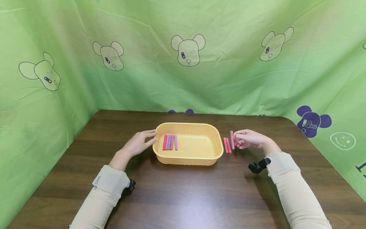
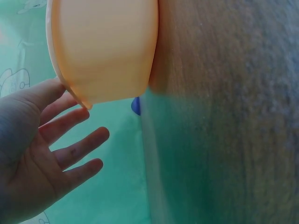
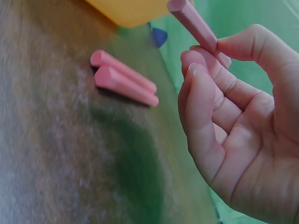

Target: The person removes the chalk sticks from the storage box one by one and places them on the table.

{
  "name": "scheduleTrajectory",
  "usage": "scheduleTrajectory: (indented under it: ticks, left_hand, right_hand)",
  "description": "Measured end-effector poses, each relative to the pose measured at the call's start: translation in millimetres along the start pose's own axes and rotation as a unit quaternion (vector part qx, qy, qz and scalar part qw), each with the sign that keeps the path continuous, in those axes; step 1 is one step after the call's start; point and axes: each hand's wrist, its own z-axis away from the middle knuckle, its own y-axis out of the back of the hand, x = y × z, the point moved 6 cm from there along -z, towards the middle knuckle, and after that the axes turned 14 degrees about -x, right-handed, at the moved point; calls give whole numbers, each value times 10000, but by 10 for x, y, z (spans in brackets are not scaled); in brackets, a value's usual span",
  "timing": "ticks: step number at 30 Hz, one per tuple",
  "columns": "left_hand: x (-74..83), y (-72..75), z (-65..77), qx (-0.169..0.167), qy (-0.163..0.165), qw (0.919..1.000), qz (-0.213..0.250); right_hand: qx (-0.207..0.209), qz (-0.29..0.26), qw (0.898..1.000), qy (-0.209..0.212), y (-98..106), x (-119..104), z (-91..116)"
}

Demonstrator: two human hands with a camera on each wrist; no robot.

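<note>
My right hand (image 1: 248, 139) pinches a pink chalk stick (image 3: 195, 24) between thumb and fingertips, raised above the table just right of the yellow plastic basin (image 1: 197, 146). Two more pink chalk sticks (image 3: 126, 80) lie side by side on the table, between that hand and the basin. My left hand (image 1: 136, 143) is at the basin's left end, its thumb and nearest fingers touching the rim (image 2: 70, 91) while the other fingers spread away from it. Inside the basin, toward its left side, several red and purple chalk sticks (image 1: 164, 142) lie in a row.
The basin stands on a dark wood-grain table (image 1: 183, 197). A green cloth (image 1: 148, 86) printed with bear heads hangs close behind the table and along both sides. Small black cameras (image 1: 258, 166) are strapped at both wrists.
</note>
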Motion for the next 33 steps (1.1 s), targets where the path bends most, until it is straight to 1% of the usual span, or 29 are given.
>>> scheduleTrajectory:
  ticks: [4,11,23,33]
  left_hand:
    - [-8,2,-3,12,12,10000,20]
    - [4,10,2,43,-66,9999,-135]
    - [-12,1,-1,-2,15,10000,-17]
    - [-5,0,10,-27,55,10000,-39]
  right_hand:
    - [31,-59,9999,-142,33,88,-8]
    - [155,-144,9992,-345,61,174,-11]
    - [385,446,9948,-827,110,256,-83]
    - [447,741,9919,-929,116,248,-112]
